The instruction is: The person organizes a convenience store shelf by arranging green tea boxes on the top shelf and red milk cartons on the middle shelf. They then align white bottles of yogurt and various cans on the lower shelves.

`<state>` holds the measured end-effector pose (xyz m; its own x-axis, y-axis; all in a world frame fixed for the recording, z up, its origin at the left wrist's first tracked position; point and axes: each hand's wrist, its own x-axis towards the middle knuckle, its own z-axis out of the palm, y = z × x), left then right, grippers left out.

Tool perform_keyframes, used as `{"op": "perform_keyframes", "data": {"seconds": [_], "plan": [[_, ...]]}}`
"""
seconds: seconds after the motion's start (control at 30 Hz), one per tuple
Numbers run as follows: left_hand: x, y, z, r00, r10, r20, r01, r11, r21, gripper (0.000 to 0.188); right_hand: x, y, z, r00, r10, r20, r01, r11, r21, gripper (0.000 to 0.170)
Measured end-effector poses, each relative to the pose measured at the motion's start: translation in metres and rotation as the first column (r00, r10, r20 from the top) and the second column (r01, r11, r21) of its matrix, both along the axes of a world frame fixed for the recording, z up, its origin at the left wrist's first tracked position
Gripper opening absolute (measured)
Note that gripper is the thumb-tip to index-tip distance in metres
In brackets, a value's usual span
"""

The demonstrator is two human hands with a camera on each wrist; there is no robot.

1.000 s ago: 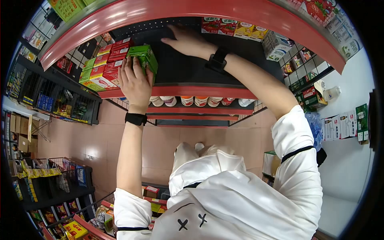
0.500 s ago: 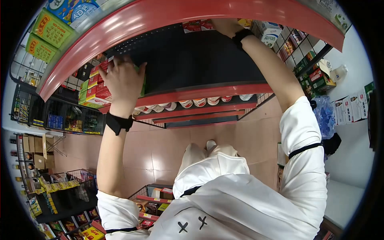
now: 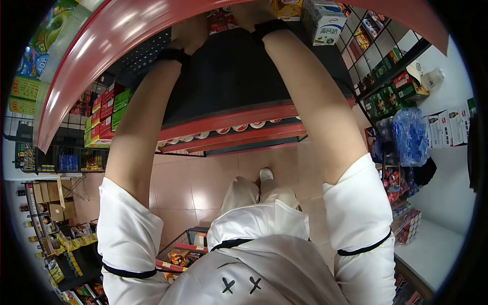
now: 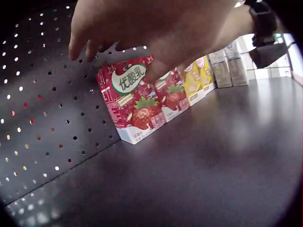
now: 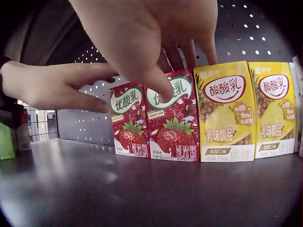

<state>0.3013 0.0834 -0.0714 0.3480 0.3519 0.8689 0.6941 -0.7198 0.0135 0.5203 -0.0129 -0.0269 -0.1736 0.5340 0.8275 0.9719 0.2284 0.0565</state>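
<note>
Two red strawberry milk drink cartons [image 5: 170, 127] stand side by side at the back of a black shelf [image 3: 229, 76]. My right hand [image 5: 151, 33] holds the right-hand red carton near its top, thumb across the front and fingers behind. From the left, my left hand [image 5: 61, 85] reaches toward the other red carton, its fingers extended and fingertips beside the carton's left edge. In the left wrist view, the left hand [image 4: 137, 23] hangs over the tops of the red cartons. The upper shelf's red edge partly hides both hands in the head view.
Yellow pineapple drink cartons [image 5: 227, 118] stand right of the red ones, then a white milk box [image 3: 325, 23]. Red and green boxes [image 3: 104, 117] are stacked at the shelf's left end. A red upper shelf edge [image 3: 117, 46] overhangs the arms; a perforated panel [image 4: 47, 94] backs the shelf.
My left hand has left the red and green boxes and moved rightward and deeper into the shelf. My right hand has reached from mid-shelf to the red cartons at the back.
</note>
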Motion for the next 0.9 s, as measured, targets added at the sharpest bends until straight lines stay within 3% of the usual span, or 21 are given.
{"op": "perform_keyframes", "data": {"seconds": [0.03,0.1,0.13,0.27,0.43,0.47,0.5,0.53,0.6,0.63,0.7,0.83,0.87,0.9], "plan": [[0.004,-0.016,0.01,1.0,-0.003,0.001,0.003,1.0,-0.002,0.045,-0.001,-0.003,-0.001,1.0,-0.001,-0.018,0.001,1.0,0.003,0.034],[0.016,-0.074,0.055,0.97,-0.029,-0.24,0.076,0.98,0.186,0.044,-0.005,-0.005,-0.002,0.999,0.0,-0.053,0.0,1.0,0.009,0.034],[0.022,-0.076,0.063,0.971,-0.031,-0.239,0.077,0.98,0.184,0.044,-0.006,-0.005,-0.001,0.998,0.002,-0.07,-0.001,1.0,0.012,0.034],[0.03,-0.081,0.084,0.917,0.035,-0.397,-0.062,0.997,-0.055,0.05,-0.005,-0.002,-0.002,0.99,0.022,-0.136,-0.019,1.0,0.022,0.035],[0.033,-0.081,0.088,0.853,0.057,-0.519,-0.231,0.933,-0.277,0.064,-0.011,-0.002,-0.002,0.982,0.056,-0.181,-0.051,0.998,0.033,0.037],[0.031,-0.062,0.085,0.884,0.025,-0.467,-0.021,1.0,0.013,0.061,-0.009,-0.013,-0.004,0.98,0.07,-0.188,-0.064,0.997,0.041,0.037],[0.026,-0.058,0.088,0.901,-0.019,-0.433,0.172,0.933,0.316,0.058,-0.01,-0.023,-0.005,0.976,0.087,-0.199,-0.079,0.996,0.051,0.037],[0.02,-0.059,0.085,0.902,-0.006,-0.432,0.159,0.934,0.319,0.058,-0.011,-0.033,-0.005,0.971,0.105,-0.216,-0.094,0.994,0.059,0.037],[0.017,-0.081,0.086,0.702,0.22,-0.677,-0.237,0.969,0.07,0.056,-0.019,-0.037,-0.001,0.958,0.134,-0.254,-0.12,0.99,0.067,0.038],[0.013,-0.092,0.09,0.702,0.227,-0.675,-0.246,0.967,0.069,0.056,-0.019,-0.041,0.001,0.957,0.143,-0.251,-0.13,0.989,0.067,0.038],[0.003,-0.115,0.112,0.806,-0.007,-0.592,-0.095,0.985,-0.141,0.055,-0.009,-0.048,0.019,0.942,0.16,-0.294,-0.135,0.986,0.103,0.034],[-0.029,-0.152,0.133,0.782,-0.07,-0.619,-0.029,0.988,-0.149,0.052,-0.007,-0.045,0.024,0.966,0.218,-0.141,-0.182,0.957,0.227,0.03],[-0.037,-0.161,0.141,0.754,-0.105,-0.649,-0.033,0.98,-0.198,0.042,0.003,-0.029,0.01,0.998,0.068,0.003,-0.067,0.993,-0.101,0.028],[-0.045,-0.168,0.148,0.725,-0.139,-0.675,-0.041,0.969,-0.244,0.033,0.006,-0.02,0.005,0.981,-0.03,0.192,0.104,0.915,-0.389,0.027]]}}
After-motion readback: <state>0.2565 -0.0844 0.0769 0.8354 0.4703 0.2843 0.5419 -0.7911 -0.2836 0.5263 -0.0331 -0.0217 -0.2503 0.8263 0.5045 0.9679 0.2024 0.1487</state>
